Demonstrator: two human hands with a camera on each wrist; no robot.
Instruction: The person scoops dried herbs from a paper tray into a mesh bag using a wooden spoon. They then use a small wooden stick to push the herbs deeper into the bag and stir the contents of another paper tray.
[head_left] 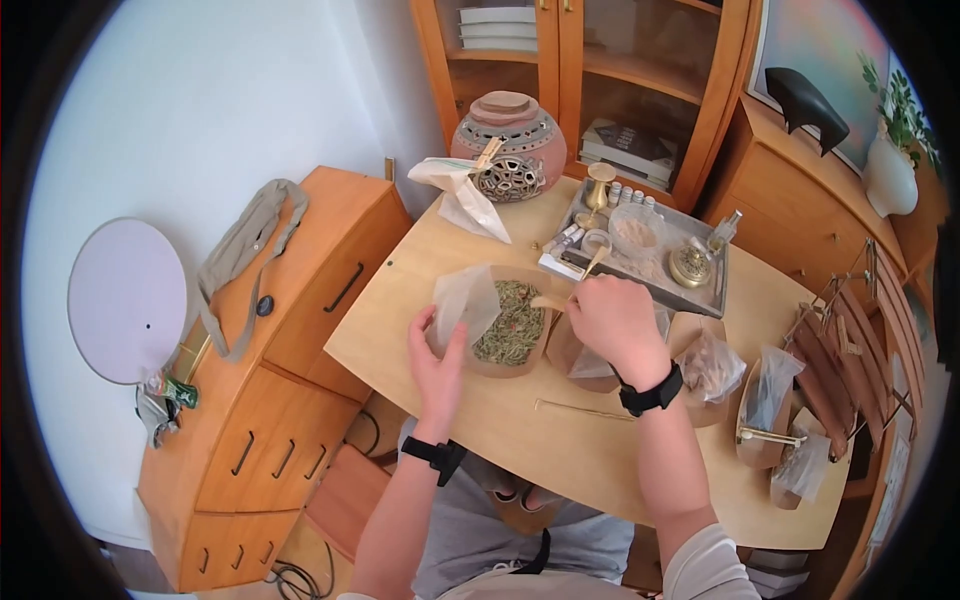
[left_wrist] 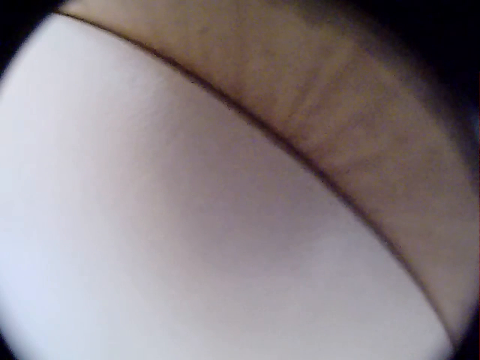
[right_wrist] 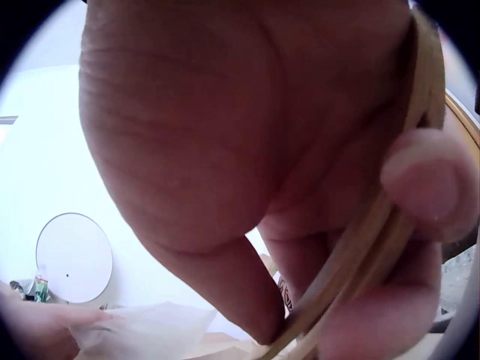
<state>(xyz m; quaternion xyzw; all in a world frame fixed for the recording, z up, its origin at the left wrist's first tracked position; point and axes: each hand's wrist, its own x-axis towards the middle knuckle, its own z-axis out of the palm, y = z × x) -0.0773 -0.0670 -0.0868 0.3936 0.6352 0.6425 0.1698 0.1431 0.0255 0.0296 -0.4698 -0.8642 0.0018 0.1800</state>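
Note:
In the head view, my left hand point(head_left: 437, 365) grips the left side of a translucent bag point(head_left: 466, 303), thumb in front and fingers behind. The bag's raised flap leans over a tan tray point(head_left: 511, 369) of dried green herbs point(head_left: 512, 325). Over the tray's right edge, my right hand point(head_left: 618, 315) holds a slim wooden tool point(head_left: 548, 303), its flat pale tip at the herbs. The right wrist view shows this tool as two wooden strips point(right_wrist: 360, 255) lying between thumb and curled fingers. A pale surface fills most of the left wrist view, hiding the left hand.
Right of the herbs stand several tan trays with bags point(head_left: 710, 367). Behind them is a grey tray point(head_left: 705, 290) with a brass goblet point(head_left: 598, 185) and small jars. A lidded clay pot point(head_left: 510, 140) stands at the back, a thin brass rod point(head_left: 580, 410) at the front.

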